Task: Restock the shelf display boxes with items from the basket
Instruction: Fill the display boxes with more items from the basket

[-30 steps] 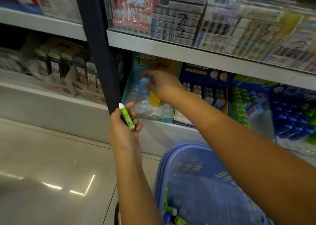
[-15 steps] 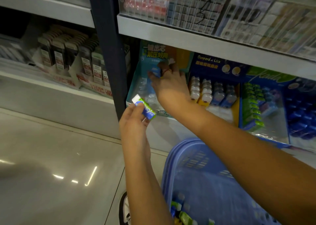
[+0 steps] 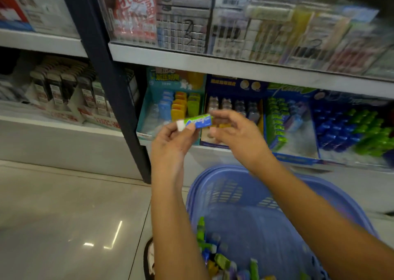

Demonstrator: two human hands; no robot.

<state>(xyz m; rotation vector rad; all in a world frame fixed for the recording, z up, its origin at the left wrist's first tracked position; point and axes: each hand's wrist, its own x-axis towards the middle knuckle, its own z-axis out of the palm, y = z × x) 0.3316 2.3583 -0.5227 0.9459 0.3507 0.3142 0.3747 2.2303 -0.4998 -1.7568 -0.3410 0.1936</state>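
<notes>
My left hand pinches a small green-and-blue eraser with a white end, held level in front of the lower shelf. My right hand hangs just right of it, with loosely curved fingers at the eraser's right end and no clear grip on it. Behind the hands stand a teal display box with blue, orange and green items and a dark blue display box. Further right, a third display box holds rows of matching green erasers. Below, the lilac basket holds several small items.
A dark upright post splits the shelving left of the teal box. The shelf above carries packaged stationery behind a clear guard. Blue and green items fill the far-right box. Glossy floor tiles spread to the left.
My right hand has pulled back out of the teal box, empty, and come to the eraser. My left hand has raised the eraser and turned it level.
</notes>
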